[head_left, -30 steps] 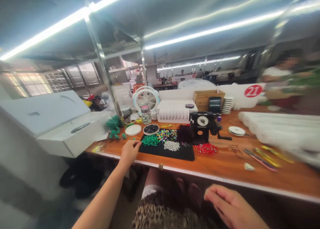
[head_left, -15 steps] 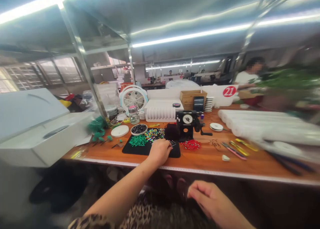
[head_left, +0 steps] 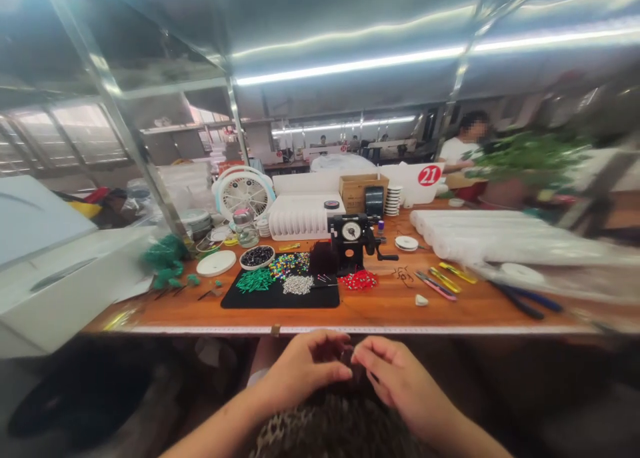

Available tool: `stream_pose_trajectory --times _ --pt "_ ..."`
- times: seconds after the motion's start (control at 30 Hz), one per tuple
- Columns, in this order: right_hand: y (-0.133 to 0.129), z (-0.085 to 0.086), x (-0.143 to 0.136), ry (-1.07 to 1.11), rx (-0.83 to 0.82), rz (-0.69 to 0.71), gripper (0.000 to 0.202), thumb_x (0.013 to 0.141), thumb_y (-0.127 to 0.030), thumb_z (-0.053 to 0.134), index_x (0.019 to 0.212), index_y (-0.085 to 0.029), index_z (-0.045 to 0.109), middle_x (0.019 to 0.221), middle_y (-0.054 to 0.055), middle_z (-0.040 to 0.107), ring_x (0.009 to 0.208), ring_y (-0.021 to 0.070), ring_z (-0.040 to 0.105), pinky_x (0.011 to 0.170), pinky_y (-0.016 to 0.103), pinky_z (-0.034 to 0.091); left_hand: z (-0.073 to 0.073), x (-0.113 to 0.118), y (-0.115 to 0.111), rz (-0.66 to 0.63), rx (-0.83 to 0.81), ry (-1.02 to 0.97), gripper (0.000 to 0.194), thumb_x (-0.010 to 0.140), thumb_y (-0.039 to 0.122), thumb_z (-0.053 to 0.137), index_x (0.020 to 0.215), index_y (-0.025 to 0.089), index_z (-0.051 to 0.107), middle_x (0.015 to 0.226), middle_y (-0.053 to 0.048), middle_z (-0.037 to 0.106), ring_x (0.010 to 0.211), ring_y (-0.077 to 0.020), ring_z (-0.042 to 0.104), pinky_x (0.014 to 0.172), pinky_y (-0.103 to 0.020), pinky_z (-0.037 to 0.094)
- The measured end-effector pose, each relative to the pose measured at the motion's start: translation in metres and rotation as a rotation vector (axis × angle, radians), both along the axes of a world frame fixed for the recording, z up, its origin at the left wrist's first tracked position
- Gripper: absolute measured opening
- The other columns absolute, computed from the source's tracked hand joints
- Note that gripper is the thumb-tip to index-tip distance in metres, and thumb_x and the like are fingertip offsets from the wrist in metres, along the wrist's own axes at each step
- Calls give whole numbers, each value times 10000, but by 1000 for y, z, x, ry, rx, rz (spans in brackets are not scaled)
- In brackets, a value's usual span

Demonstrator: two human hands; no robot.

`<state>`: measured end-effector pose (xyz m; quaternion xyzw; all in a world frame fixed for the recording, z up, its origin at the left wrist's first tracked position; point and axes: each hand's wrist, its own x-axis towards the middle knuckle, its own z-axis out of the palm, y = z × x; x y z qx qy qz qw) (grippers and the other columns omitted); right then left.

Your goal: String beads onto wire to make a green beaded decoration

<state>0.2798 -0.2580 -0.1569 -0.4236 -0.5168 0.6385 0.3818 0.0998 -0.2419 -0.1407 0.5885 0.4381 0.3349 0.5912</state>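
Note:
My left hand point(head_left: 315, 366) and my right hand point(head_left: 395, 377) are close together in front of the table edge, over my lap. The fingers of my left hand are curled toward the right one. My right hand is closed in a pinch. Something small shows between the fingertips, too tiny to name. Beyond them lies a black mat point(head_left: 265, 302) with green sticks point(head_left: 254, 280), silvery-white beads point(head_left: 299, 285) and multicoloured beads point(head_left: 289, 265). A white dish point(head_left: 257, 258) of dark beads touches its back. Beside the mat is a heap of red pieces point(head_left: 360, 280).
A black hand-cranked machine with a dial point(head_left: 352, 241) stands behind the mat. Cutters point(head_left: 443, 279), pliers point(head_left: 525, 303) and white rolls point(head_left: 480, 235) lie rightward. At left are a white box point(head_left: 65, 271) and a fan point(head_left: 245, 197). A person point(head_left: 463, 151) sits in the background.
My left hand has come back from the mat to meet my right hand, uncovering the silvery-white beads. My right hand has moved slightly left and up. The view has shifted to the right.

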Motion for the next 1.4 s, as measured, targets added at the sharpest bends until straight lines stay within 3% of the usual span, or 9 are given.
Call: stream_pose_trajectory --times 0.2,0.4,0.53,0.63,0.77,0.9,1.03,1.23,1.4 --pt "-2 2 -13 -53 20 55 391 778 -537 558 677 -160 550 437 -87 327 390 55 226 415 226 158 -8 -2 -18 229 -97 -121 277 617 368 789 664 116 682 538 -41 613 491 -127 528 459 -213 398" --pt "-5 -8 -12 -114 -13 223 313 793 -454 555 694 -158 537 468 -77 394 391 50 289 402 195 191 -3 -14 -22 348 31 -217 226 679 338 765 648 129 683 721 -51 650 565 -107 542 508 -191 417" --pt "-7 -14 -8 -150 -40 250 286 780 -435 583 730 -154 557 556 -43 489 444 64 396 437 184 284 1 -21 -24 460 -110 -482 189 666 282 783 683 144 655 903 -61 643 819 -168 608 630 -198 473" --pt "-7 -16 -6 -128 25 163 392 806 -528 546 885 -154 633 520 -63 411 427 64 340 444 198 283 2 -25 -24 403 -132 -520 216 669 259 773 662 139 593 828 -23 616 627 -92 565 565 -179 444" --pt "-7 -9 -4 -60 -42 50 473 824 -610 486 1024 -205 628 672 -31 504 517 66 402 570 209 389 -1 -24 -23 176 -102 -133 293 637 282 781 799 161 569 692 17 600 437 -62 436 417 -180 327" --pt "-8 3 -4 -112 4 133 442 852 -578 462 1111 -238 573 1057 48 584 928 187 543 752 280 453 1 -12 -27 52 35 289 309 618 274 789 869 163 647 525 70 503 474 -85 413 445 -193 291" --pt "-10 4 -8 -259 250 176 404 879 -475 467 1140 -178 551 888 68 635 921 238 559 799 352 438 4 -5 -30 -12 235 443 101 750 246 653 732 156 694 591 41 558 564 -94 446 521 -208 304" --pt "-8 -7 -14 -121 85 153 320 827 -386 564 1051 -158 564 661 -6 579 616 129 514 574 240 399 -1 -8 -33 -128 -89 179 231 749 343 625 683 124 661 505 32 493 460 -91 438 449 -199 302" --pt "0 -8 -18 183 -136 51 314 788 -400 604 989 -167 542 504 -106 350 381 25 218 370 175 130 -5 -9 -30 -118 -411 -89 271 708 374 600 666 111 654 414 -5 525 306 -67 361 320 -192 181"
